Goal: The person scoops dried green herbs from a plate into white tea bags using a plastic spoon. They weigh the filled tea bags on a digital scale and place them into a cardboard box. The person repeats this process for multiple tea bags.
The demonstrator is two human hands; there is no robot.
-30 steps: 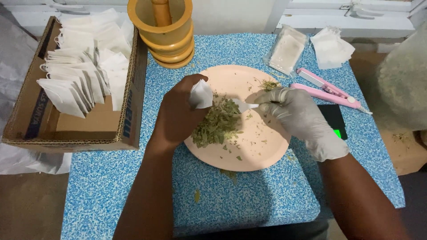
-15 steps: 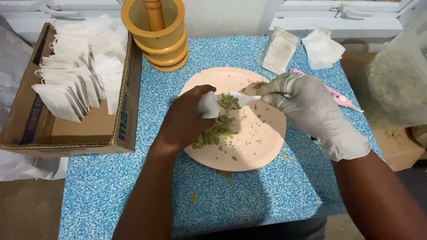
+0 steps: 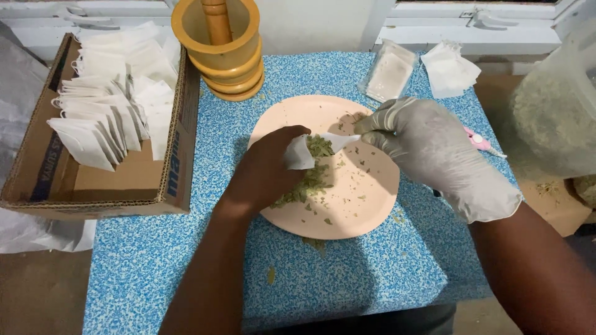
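Left hand is pinching a small white filter bag over the pink plate, fingers curled tight on its lower edge. Gloved right hand is gripping a white spoon, tipping dried green herb in. Bag mouth is facing right toward the spoon, long axis running roughly left-right, slightly tilted. Risk: herb spilling past the narrow mouth onto the plate if the bag is sagging shut.
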